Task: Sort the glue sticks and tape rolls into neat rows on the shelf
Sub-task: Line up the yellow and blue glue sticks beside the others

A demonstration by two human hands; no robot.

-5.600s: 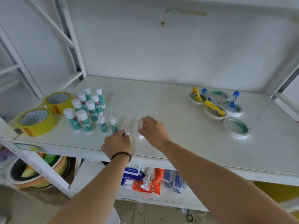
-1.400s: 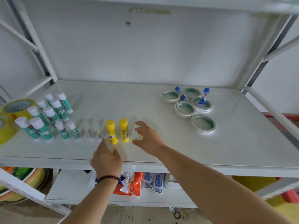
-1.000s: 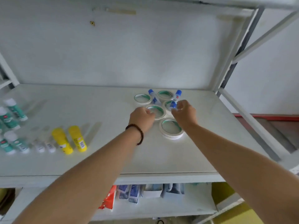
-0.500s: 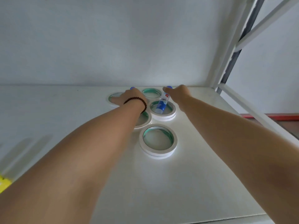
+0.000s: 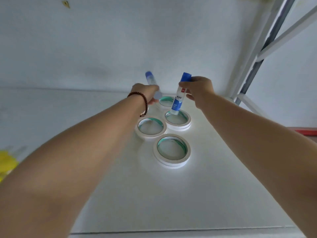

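Note:
My left hand (image 5: 145,92) grips a blue-capped glue stick (image 5: 151,82), blurred and tilted, above the white shelf (image 5: 197,194). A second blue-capped glue stick (image 5: 180,95) hangs almost upright from my right hand (image 5: 197,90), its base over a white tape roll (image 5: 178,120). Flat on the shelf lie other white tape rolls: one at the front (image 5: 172,151), one to the left (image 5: 150,128), and one at the back (image 5: 165,101), partly hidden by the hands.
A yellow glue stick (image 5: 6,163) shows blurred at the far left edge. The shelf's back wall (image 5: 103,48) stands close behind the rolls. A white and grey frame post (image 5: 253,54) rises at the right.
Both hands have lifted the two blue-capped glue sticks off the tape rolls. The view has moved right and closer to the rolls since the yellow sticks were set down.

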